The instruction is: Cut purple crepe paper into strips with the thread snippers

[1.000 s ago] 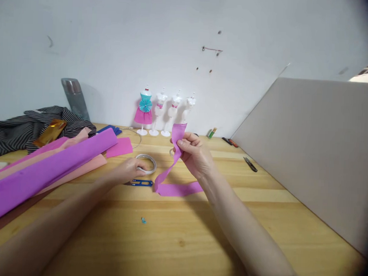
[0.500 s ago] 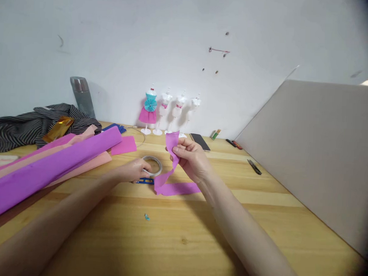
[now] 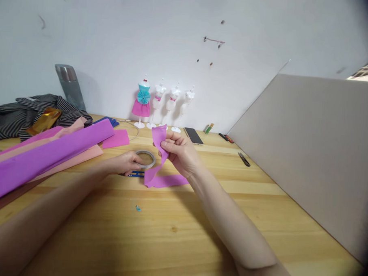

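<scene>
My right hand (image 3: 179,152) pinches the upper end of a purple crepe-paper strip (image 3: 166,180); the strip's other end lies on the wooden table (image 3: 180,219). My left hand (image 3: 122,163) is closed on a roll of clear tape (image 3: 145,158), holding it just above a small blue snipper (image 3: 137,174) that lies on the table. The two hands are close together near the table's middle.
Rolls of purple and pink crepe paper (image 3: 46,154) lie at the left, with striped cloth (image 3: 23,116) and a metal flask (image 3: 68,86) behind. Several small mannequins (image 3: 161,102) stand by the wall. A phone (image 3: 193,135), black scissors (image 3: 244,159) and a grey board (image 3: 317,148) are at the right.
My left hand has lifted the tape roll slightly and brought it towards the strip. My right hand has lowered a little with the strip. The view has shifted.
</scene>
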Tool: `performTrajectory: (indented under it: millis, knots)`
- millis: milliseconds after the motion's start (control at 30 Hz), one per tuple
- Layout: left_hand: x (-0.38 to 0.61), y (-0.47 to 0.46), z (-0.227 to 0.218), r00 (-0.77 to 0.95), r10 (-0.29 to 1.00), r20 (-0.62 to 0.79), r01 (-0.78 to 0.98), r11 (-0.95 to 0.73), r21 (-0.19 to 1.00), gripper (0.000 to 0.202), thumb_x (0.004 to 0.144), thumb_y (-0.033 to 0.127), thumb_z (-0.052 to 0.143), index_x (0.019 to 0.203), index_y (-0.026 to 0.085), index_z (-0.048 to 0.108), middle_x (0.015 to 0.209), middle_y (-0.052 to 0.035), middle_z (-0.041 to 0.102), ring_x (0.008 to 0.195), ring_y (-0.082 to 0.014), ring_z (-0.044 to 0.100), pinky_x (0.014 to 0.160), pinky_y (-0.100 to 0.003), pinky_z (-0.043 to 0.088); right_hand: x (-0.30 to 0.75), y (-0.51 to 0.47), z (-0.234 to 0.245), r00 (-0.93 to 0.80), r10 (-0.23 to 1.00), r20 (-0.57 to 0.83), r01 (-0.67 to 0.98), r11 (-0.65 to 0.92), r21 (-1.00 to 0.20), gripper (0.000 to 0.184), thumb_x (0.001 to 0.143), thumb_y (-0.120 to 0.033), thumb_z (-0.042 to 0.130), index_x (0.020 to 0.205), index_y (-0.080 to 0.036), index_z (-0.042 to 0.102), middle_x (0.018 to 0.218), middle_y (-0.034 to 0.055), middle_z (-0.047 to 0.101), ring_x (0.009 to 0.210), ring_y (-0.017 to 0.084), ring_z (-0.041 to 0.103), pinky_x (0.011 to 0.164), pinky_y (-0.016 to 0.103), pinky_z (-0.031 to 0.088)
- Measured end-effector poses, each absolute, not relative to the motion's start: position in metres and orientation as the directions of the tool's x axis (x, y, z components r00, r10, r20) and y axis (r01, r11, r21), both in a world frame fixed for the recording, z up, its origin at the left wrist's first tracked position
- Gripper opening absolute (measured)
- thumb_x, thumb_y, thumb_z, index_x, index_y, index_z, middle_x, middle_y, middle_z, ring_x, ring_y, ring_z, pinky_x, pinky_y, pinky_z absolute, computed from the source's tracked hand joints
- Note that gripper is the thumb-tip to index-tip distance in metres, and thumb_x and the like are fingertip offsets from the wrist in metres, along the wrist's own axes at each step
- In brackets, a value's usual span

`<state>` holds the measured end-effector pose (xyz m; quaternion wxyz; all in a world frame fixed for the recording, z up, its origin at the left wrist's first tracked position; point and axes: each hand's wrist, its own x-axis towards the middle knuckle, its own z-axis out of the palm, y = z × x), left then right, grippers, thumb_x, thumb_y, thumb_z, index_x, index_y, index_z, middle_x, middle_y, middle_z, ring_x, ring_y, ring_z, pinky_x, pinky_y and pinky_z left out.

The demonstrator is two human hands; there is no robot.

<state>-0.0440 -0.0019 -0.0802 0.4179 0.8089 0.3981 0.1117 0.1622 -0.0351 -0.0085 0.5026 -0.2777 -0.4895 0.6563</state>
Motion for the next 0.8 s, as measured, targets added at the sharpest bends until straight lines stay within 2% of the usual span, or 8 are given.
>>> performTrajectory:
  millis: [133, 233, 333, 400, 533, 667, 733, 800]
  knots:
    - [-0.047, 0.001, -0.082, 0.685, 0.705, -0.185, 0.549, -0.331, 0.767, 0.050, 0.084, 0.059, 0.051, 0.086, 0.014, 0.072, 0.040, 0.0049, 0.039, 0.036, -0.0073, 0.035, 0.038, -0.020, 0.028, 0.160, -0.036, -0.010, -0.370, 0.921, 0.121, -0.393, -0.037, -0.919, 0.030, 0.053, -0.022, 0.084, 0.076, -0.016, 0.067, 0.059, -0.0026, 0.068, 0.047, 0.008, 0.060, 0.047, 0.018, 0.048]
    - [-0.052, 0.007, -0.087, 0.704, 0.684, -0.190, 0.532, -0.330, 0.780, 0.047, 0.087, 0.054, 0.051, 0.100, 0.014, 0.072, 0.038, 0.0047, 0.040, 0.035, -0.0079, 0.035, 0.037, -0.019, 0.028, 0.161, -0.036, -0.011, -0.372, 0.920, 0.126, -0.400, -0.036, -0.916, 0.027, 0.054, -0.020, 0.082, 0.077, -0.016, 0.067, 0.060, -0.0031, 0.068, 0.048, 0.008, 0.060, 0.048, 0.018, 0.048]
    - [-0.055, 0.012, -0.093, 0.726, 0.661, -0.190, 0.487, -0.298, 0.821, 0.045, 0.090, 0.044, 0.049, 0.120, 0.014, 0.065, 0.038, 0.0052, 0.042, 0.035, -0.0085, 0.037, 0.037, -0.019, 0.029, 0.161, -0.036, -0.010, -0.370, 0.920, 0.127, -0.402, -0.035, -0.915, 0.027, 0.054, -0.020, 0.082, 0.076, -0.017, 0.066, 0.060, -0.0037, 0.068, 0.048, 0.008, 0.060, 0.048, 0.018, 0.048]
    - [-0.056, 0.013, -0.095, 0.734, 0.653, -0.186, 0.447, -0.258, 0.856, 0.046, 0.091, 0.039, 0.049, 0.127, 0.013, 0.061, 0.039, 0.0052, 0.043, 0.034, -0.0083, 0.038, 0.037, -0.019, 0.029, 0.162, -0.037, -0.010, -0.371, 0.920, 0.129, -0.393, -0.030, -0.919, 0.028, 0.054, -0.022, 0.082, 0.076, -0.017, 0.066, 0.060, -0.0036, 0.067, 0.048, 0.008, 0.060, 0.048, 0.018, 0.047]
    - [-0.055, 0.009, -0.095, 0.683, 0.701, -0.203, 0.436, -0.170, 0.884, 0.047, 0.088, 0.036, 0.051, 0.128, 0.012, 0.060, 0.041, 0.0035, 0.050, 0.031, -0.0080, 0.039, 0.036, -0.019, 0.031, 0.161, -0.037, -0.010, -0.360, 0.924, 0.126, -0.364, -0.015, -0.931, 0.026, 0.056, -0.022, 0.081, 0.076, -0.018, 0.065, 0.060, -0.0040, 0.066, 0.048, 0.008, 0.058, 0.047, 0.018, 0.045]
    - [-0.050, 0.003, -0.089, 0.628, 0.748, -0.213, 0.461, -0.138, 0.877, 0.050, 0.087, 0.042, 0.053, 0.128, 0.014, 0.059, 0.041, 0.0020, 0.055, 0.031, -0.0099, 0.045, 0.037, -0.020, 0.034, 0.162, -0.037, -0.013, -0.356, 0.926, 0.127, -0.320, 0.007, -0.947, 0.025, 0.056, -0.022, 0.080, 0.076, -0.018, 0.064, 0.059, -0.0047, 0.064, 0.048, 0.008, 0.057, 0.047, 0.019, 0.044]
    - [-0.049, 0.002, -0.081, 0.583, 0.799, -0.146, 0.430, -0.150, 0.890, 0.048, 0.086, 0.045, 0.055, 0.122, 0.014, 0.064, 0.037, 0.0036, 0.051, 0.030, -0.0089, 0.042, 0.036, -0.019, 0.030, 0.162, -0.036, -0.015, -0.355, 0.925, 0.133, -0.274, 0.033, -0.961, 0.025, 0.057, -0.022, 0.079, 0.076, -0.018, 0.064, 0.057, -0.0051, 0.062, 0.048, 0.008, 0.056, 0.046, 0.019, 0.043]
    - [-0.048, 0.001, -0.068, 0.481, 0.877, 0.014, 0.335, -0.199, 0.921, 0.043, 0.087, 0.048, 0.053, 0.104, 0.013, 0.071, 0.032, 0.0061, 0.041, 0.029, -0.0061, 0.034, 0.037, -0.018, 0.024, 0.162, -0.036, -0.015, -0.356, 0.924, 0.141, -0.210, 0.068, -0.975, 0.024, 0.059, -0.023, 0.077, 0.077, -0.017, 0.063, 0.057, -0.0046, 0.062, 0.048, 0.008, 0.055, 0.045, 0.019, 0.041]
